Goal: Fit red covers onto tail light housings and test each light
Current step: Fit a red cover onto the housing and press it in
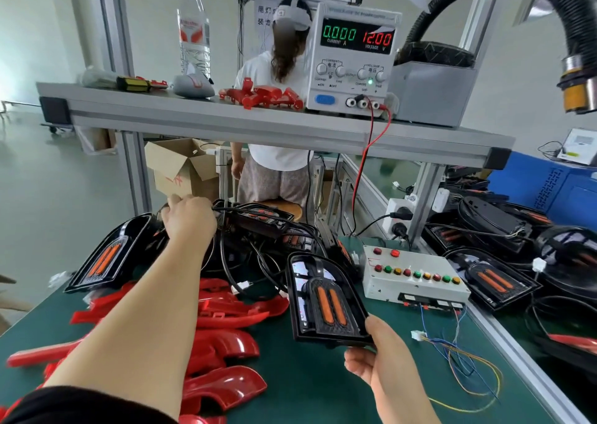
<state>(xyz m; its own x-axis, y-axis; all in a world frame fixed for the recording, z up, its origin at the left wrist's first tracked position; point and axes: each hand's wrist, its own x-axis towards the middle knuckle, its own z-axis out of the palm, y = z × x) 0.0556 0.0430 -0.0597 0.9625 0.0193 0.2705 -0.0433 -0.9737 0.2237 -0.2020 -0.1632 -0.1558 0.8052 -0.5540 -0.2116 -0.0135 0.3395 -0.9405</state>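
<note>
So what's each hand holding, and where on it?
Right hand pinches a tail light housing by its near right corner. Left hand is curled into the cable tangle behind; what it grips cannot be told.

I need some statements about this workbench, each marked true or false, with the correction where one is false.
The right hand holds a black tail light housing by its near edge. True.
The power supply shows 5.00 volts. False: the power supply reads 12.00.
Red covers lie on the green mat. True.
The left hand rests on the red covers. False: the left hand grips a black cable farther back.
</note>
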